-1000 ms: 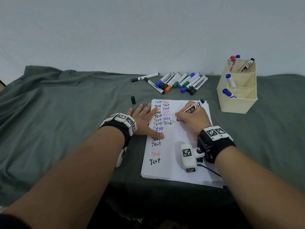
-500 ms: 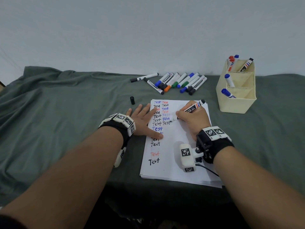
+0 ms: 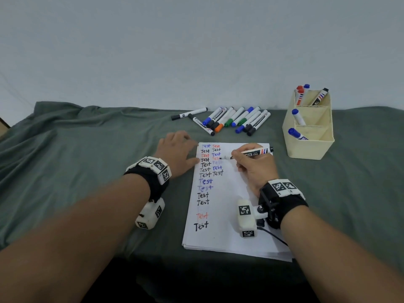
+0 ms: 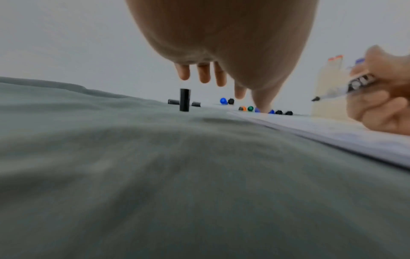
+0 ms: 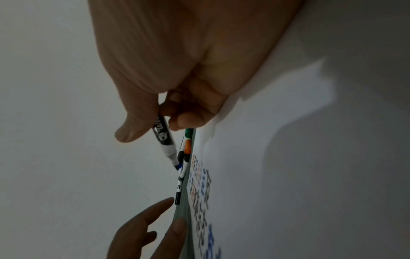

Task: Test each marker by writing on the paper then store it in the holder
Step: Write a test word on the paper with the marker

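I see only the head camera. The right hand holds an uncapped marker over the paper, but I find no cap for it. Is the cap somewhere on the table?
Observer: Yes. In the left wrist view a black cap stands upright on the green cloth, just beyond the left hand.
Operator: Does the left hand touch the cap?
Observer: No. Its fingers hang relaxed, with a clear gap between them and the cap.
Operator: Is the marker tip on the paper?
Observer: No. The same view shows the marker, pinched by the right hand, with its tip raised above the paper.
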